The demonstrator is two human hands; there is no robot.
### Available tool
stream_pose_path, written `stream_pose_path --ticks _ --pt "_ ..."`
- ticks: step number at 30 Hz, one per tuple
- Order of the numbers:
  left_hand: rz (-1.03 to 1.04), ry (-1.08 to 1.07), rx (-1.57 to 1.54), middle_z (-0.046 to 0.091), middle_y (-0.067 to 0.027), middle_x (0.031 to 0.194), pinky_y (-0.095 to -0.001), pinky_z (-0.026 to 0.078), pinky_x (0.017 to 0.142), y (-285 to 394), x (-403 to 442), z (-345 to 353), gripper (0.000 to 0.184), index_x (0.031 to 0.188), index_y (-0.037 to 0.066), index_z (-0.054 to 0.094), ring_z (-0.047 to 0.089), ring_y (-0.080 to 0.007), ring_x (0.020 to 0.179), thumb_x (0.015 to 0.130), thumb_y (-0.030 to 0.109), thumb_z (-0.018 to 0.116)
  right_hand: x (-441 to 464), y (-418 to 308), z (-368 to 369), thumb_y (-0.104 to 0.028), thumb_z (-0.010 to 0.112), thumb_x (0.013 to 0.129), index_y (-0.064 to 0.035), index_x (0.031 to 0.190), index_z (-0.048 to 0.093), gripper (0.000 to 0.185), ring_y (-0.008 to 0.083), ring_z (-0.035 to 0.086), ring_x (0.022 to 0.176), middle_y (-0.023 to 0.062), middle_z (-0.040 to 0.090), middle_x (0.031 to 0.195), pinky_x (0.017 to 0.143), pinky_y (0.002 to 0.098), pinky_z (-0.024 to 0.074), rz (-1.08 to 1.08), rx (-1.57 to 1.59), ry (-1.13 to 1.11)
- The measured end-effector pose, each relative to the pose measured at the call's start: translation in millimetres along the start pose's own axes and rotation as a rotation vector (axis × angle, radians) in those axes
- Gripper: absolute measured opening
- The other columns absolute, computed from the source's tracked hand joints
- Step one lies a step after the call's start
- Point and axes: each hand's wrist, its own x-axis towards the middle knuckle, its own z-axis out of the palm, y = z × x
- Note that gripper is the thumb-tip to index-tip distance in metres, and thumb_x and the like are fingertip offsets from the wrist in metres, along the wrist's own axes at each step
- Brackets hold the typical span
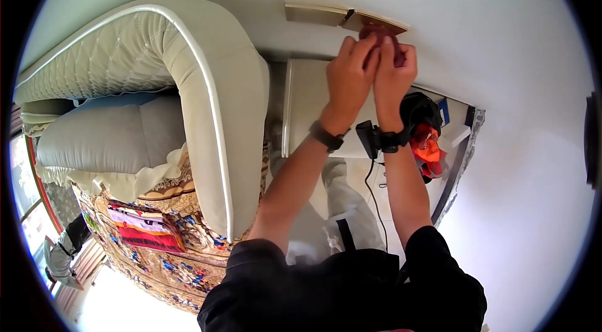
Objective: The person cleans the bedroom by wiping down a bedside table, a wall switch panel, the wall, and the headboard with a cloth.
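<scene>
My left hand (348, 84) and my right hand (395, 74) are raised side by side in front of the wall, fingers bent and close together. Both are closed on a dark red, soft-looking thing (371, 32), perhaps a cloth; its lower part is hidden by my fingers. It is up against the right one of two gold-coloured wall plates (376, 22), and I cannot tell whether it touches. The left wall plate (313, 14) shows fully. Dark bands sit on both wrists, and a black device (365, 137) with a cable is beside the right one.
Below my hands stands a pale cabinet (307, 106). To its right, a dark-edged surface holds a black bag (419, 109) and orange-red items (426, 144). On the left is a bed with a padded headboard (232, 68), a grey pillow (119, 134) and a patterned cover (138, 269).
</scene>
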Motion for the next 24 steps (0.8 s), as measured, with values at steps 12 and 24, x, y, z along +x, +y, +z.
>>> stream_pose_path --ticks 12,24 --pt "-0.361 -0.328 0.178 0.065 -0.0151 0.104 -0.0376 0.052 0.083 -92 -99 -44 0.028 0.112 0.005 0.065 0.064 -0.0329 0.097 0.085 0.011 0.070 -70 125 -23 -0.020 0.068 0.093 0.0018 0.098 0.059 0.024 0.0111 0.060 0.056 0.0075 0.065 0.072 0.047 0.0254 0.0473 0.365 -0.098 -0.560" --pt "-0.659 -0.969 0.339 0.065 -0.0125 0.116 -0.0426 0.051 0.081 -185 -348 17 0.032 0.118 0.020 0.064 0.062 -0.0340 0.105 0.093 0.035 0.051 -193 304 -179 -0.009 0.068 0.084 -0.0002 0.102 0.060 0.021 0.0325 0.068 0.076 0.0170 0.068 0.089 0.063 0.0407 0.0543 0.459 -0.686 -0.566"
